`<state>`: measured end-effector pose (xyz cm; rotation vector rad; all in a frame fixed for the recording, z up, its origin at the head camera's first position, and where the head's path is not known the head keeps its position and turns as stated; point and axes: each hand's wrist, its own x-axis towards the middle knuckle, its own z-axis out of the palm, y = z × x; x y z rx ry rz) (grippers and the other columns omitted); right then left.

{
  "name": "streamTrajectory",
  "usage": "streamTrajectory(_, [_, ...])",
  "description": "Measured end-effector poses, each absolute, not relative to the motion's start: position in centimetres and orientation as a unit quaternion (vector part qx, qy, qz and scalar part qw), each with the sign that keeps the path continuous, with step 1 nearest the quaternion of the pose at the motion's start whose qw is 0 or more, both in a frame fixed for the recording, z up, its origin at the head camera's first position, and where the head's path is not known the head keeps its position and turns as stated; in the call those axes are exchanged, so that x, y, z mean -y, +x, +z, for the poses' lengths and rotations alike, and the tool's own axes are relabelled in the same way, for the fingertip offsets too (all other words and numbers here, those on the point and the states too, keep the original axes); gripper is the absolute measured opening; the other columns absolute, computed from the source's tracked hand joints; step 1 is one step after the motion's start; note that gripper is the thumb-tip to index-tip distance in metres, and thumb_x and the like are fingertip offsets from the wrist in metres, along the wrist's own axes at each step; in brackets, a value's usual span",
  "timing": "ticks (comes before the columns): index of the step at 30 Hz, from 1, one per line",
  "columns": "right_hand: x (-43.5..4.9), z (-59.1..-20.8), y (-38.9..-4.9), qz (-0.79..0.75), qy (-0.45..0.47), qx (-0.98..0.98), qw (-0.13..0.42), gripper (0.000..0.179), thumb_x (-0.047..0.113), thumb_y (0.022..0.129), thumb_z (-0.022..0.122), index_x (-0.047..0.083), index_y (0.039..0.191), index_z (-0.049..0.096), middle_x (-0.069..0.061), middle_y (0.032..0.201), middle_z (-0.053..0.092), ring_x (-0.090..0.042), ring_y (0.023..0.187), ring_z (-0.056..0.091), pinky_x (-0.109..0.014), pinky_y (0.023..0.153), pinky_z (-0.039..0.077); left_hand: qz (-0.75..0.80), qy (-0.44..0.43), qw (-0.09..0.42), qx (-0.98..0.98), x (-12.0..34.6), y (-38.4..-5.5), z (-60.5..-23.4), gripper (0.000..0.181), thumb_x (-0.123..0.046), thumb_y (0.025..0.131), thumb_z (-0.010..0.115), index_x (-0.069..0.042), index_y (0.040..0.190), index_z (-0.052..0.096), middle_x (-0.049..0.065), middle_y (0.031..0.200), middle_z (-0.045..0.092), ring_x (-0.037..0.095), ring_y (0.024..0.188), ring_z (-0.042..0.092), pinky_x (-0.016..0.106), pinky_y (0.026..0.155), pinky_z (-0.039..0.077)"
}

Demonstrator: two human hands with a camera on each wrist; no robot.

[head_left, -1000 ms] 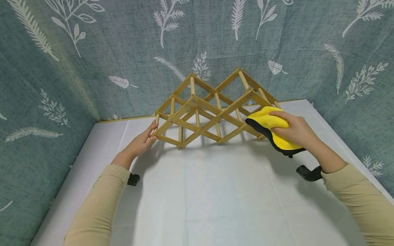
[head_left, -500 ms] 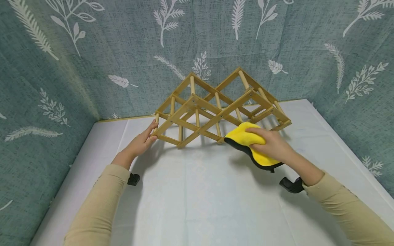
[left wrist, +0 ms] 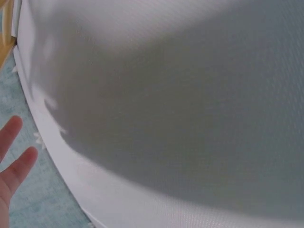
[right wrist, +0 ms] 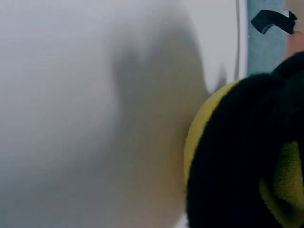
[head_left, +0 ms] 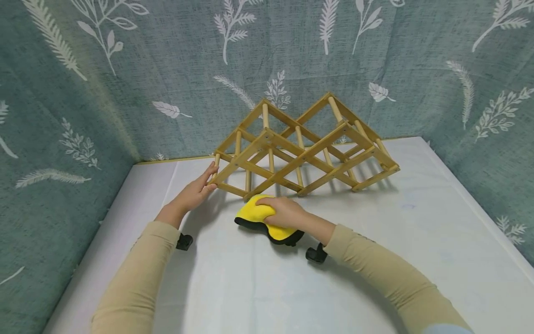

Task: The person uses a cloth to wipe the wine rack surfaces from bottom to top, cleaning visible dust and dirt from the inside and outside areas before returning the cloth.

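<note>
White tabletop (head_left: 250, 287) meets leaf-print drapes (head_left: 175, 69), hands (head_left: 193, 193) (head_left: 289, 215) gripping wooden rack (head_left: 303, 159) (left) and yellow cloth (head_left: 252, 211) (right).

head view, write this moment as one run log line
wooden rack: on white surface | left hand: holding rack's left end | right hand: gripping yellow-black cloth by rack's lower front | cloth-rack contact: unclear

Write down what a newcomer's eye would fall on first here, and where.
Probably the black-bordered yellow cloth, gripped by the right hand in front of the wooden lattice rack. Next might be that rack's zigzag, near the back of the white table, with the left hand at its left end. Teal leaf-printed fabric rises behind.
</note>
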<state>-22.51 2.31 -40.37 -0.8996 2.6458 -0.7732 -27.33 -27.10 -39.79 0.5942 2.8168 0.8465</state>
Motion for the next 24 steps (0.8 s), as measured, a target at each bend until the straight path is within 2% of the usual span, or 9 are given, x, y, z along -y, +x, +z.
streamTrajectory(4, [0.8,-41.1,-23.2,-0.274,-0.301,-0.905,0.122,0.048,0.021,0.086,0.06,0.019,0.133,0.048,-0.004,0.129,0.054,-0.016,0.086,0.054,-0.028,0.071,0.043,0.283,0.192,0.072,-0.937,26.9,-27.3,-39.7,0.06,-0.044,0.097,0.034,-0.019,0.148,0.013,0.003,0.155,-0.002,0.048,0.12,0.041,0.061,0.095,0.033])
streamTrajectory(10, [2.3,-41.6,-23.9,-0.322,-0.269,-0.899,0.125,0.048,0.019,0.087,0.06,0.017,0.134,0.048,-0.005,0.128,0.055,-0.015,0.08,0.054,-0.027,0.068,0.043,0.283,0.187,0.076,-0.938,26.9,-27.3,-39.7,0.059,-0.043,0.097,0.033,-0.019,0.148,0.013,0.003,0.155,-0.002,0.048,0.12,0.04,0.06,0.096,0.033])
streamTrajectory(19, [-0.5,-41.2,-23.2,-0.37,-0.232,-0.897,0.066,0.047,0.018,0.086,0.062,0.017,0.131,0.051,-0.006,0.128,0.055,-0.017,0.085,0.054,-0.029,0.071,0.044,0.282,0.19,0.079,-0.937,27.0,-27.4,-39.8,0.06,-0.045,0.097,0.033,-0.02,0.148,0.012,0.004,0.155,-0.003,0.048,0.121,0.04,0.061,0.096,0.031])
streamTrajectory(24, [-3.6,-39.4,-22.9,-0.401,-0.222,-0.888,0.038,0.048,0.016,0.085,0.064,0.015,0.131,0.051,-0.008,0.125,0.057,-0.015,0.071,0.052,-0.026,0.061,0.043,0.279,0.194,0.074,-0.938,27.1,-27.4,-39.7,0.06,-0.045,0.097,0.032,-0.02,0.148,0.012,0.004,0.155,-0.002,0.048,0.119,0.041,0.061,0.095,0.032])
